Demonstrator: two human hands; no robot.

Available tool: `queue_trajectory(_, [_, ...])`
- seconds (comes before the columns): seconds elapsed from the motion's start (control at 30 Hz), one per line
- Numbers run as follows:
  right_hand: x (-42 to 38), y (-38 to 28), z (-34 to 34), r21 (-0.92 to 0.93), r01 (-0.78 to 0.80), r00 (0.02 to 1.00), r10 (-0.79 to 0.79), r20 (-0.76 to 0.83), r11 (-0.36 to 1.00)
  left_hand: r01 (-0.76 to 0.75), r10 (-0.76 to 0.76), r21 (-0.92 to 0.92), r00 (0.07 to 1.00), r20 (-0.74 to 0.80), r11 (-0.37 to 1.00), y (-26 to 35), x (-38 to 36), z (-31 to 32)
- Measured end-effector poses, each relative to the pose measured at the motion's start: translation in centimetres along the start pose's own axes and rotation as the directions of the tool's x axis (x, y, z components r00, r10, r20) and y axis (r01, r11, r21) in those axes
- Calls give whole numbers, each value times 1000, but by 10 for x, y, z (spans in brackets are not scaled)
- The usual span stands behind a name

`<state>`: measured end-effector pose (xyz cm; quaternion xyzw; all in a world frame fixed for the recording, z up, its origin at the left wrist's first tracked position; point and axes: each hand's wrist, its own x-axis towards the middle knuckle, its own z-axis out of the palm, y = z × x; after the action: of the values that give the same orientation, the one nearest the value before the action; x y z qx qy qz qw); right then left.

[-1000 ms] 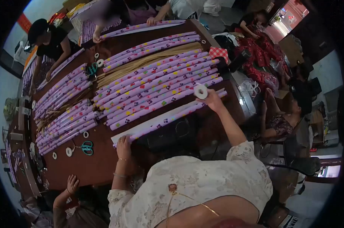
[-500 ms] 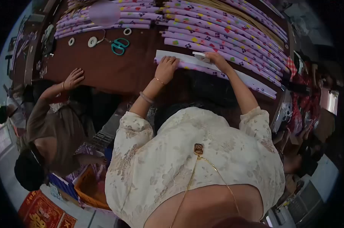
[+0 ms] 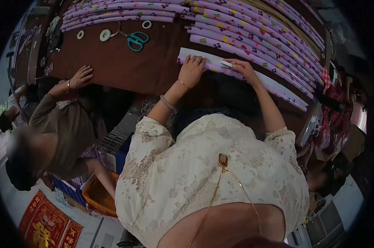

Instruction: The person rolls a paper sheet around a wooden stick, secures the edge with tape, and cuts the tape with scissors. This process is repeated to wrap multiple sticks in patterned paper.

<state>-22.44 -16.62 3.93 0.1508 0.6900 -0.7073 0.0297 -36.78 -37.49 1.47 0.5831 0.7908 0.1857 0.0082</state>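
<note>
A sheet of purple patterned wrapping paper (image 3: 214,67), its white back showing along the far side, lies part-rolled along the near edge of the table. My left hand (image 3: 192,69) grips it close to its left end, fingers curled over the roll. Between the thumb and fingers of my right hand (image 3: 245,70) is a small roll of white tape (image 3: 226,64), held right at the paper a short way right of my left hand. The roll's right end stretches past my right forearm.
Many finished purple rolls (image 3: 253,47) are stacked beyond my hands. Teal scissors (image 3: 136,41) and several tape rolls (image 3: 105,35) lie on the brown table cover (image 3: 112,70). To my left a co-worker's hand (image 3: 80,77) rests on the table edge, above an orange crate (image 3: 98,194).
My right hand has moved left with the tape, nearer my left hand and down to the paper. The co-worker's other arm now reaches into the orange crate.
</note>
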Motion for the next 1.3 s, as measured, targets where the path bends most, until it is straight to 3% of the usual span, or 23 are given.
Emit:
queue_trajectory(0.07, [-1, -10, 0, -11, -156, 987, 156, -28, 988, 14, -14, -10, 1000, -15, 1000, 2, 1, -2])
queue_trajectory(0.3, [-1, -5, 1, -39, -121, 992, 120, -27, 992, 37, -75, -182, 975, -208, 983, 12, 13, -5])
queue_trajectory(0.37, [-1, -2, -1, -82, -155, 988, 153, -38, 985, 190, -244, -297, 957, -154, 936, 22, 22, -4])
queue_trajectory(0.43, [0, 0, 0, -61, -139, 990, 137, -34, 988, 218, -279, -312, 946, -166, 925, 28, 33, -5])
queue_trajectory(0.5, [1, 2, 0, -41, -122, 992, 120, -38, 992, 303, -343, -364, 938, -49, 881, 27, 41, -1])
queue_trajectory(0.6, [1, 7, -3, -47, -123, 992, 122, -11, 991, 288, -330, -516, 944, 10, 807, 17, 45, 3])
queue_trajectory(0.73, [0, 9, 0, 4, -93, 995, 93, -33, 996, 307, -327, -563, 942, 68, 767, 14, 46, -1])
queue_trajectory(0.8, [0, 9, -1, 10, -71, 997, 72, -41, 997, 375, -345, -606, 923, 171, 702, 17, 47, -12])
queue_trajectory(0.87, [1, 8, -3, -34, -149, 989, 149, -12, 988, 366, -347, -594, 925, 152, 716, 17, 46, -6])
queue_trajectory(1.03, [4, 16, -2, -20, -127, 992, 126, -12, 992, 359, -377, -606, 920, 104, 710, 12, 44, 2])
queue_trajectory(1.1, [5, 16, 3, 20, -112, 993, 112, -40, 994, 251, -316, -566, 949, -17, 785, 5, 43, -2])
queue_trajectory(1.23, [8, 8, 7, -221, -56, 997, 44, -61, 974, 335, -375, -459, 927, 6, 823, -2, 37, -31])
queue_trajectory(1.27, [11, 8, 8, -331, -46, 999, 36, -37, 943, 382, -412, -354, 911, -9, 853, -5, 36, -35])
queue_trajectory(1.3, [14, 9, 8, -326, -47, 999, 37, -38, 944, 426, -446, -246, 894, -30, 871, -9, 35, -38])
